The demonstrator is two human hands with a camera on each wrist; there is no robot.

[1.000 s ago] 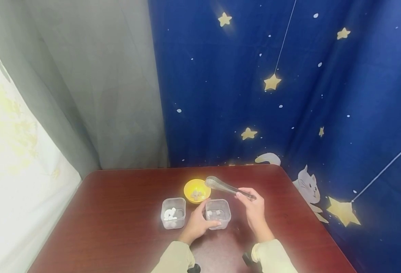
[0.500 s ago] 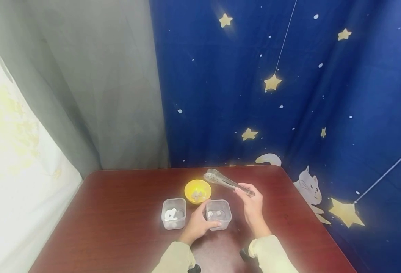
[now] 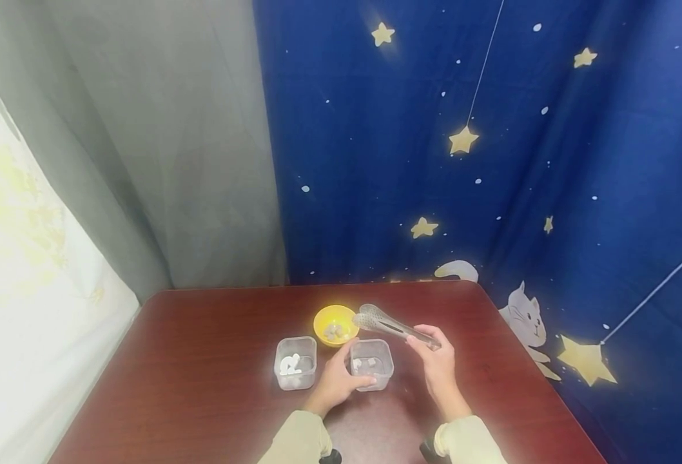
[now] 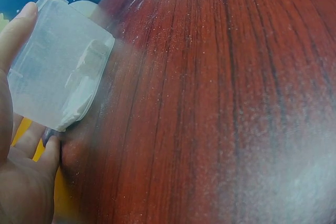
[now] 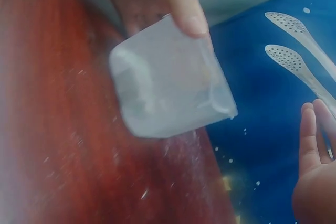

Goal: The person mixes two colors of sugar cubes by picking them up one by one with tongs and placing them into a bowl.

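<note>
My left hand grips a clear plastic container, thumb on the near side and fingers round the far left side. A few pale pieces lie inside it. In the left wrist view the container shows whitish pieces low against its wall. My right hand holds metal tongs by the handle, their heads spread apart with nothing visible between them. These heads hang just right of a yellow bowl holding several small greyish pieces. Perforated tips of the tongs show in the right wrist view.
A second clear container with white pieces stands on the table left of my left hand. The dark red wooden table reaches back to a grey curtain and a blue starry curtain.
The tongs rose away from the bowl with their heads parting, then came lower and slightly right, still spread. My right hand shifted a little down and right. The left hand and container stayed put.
</note>
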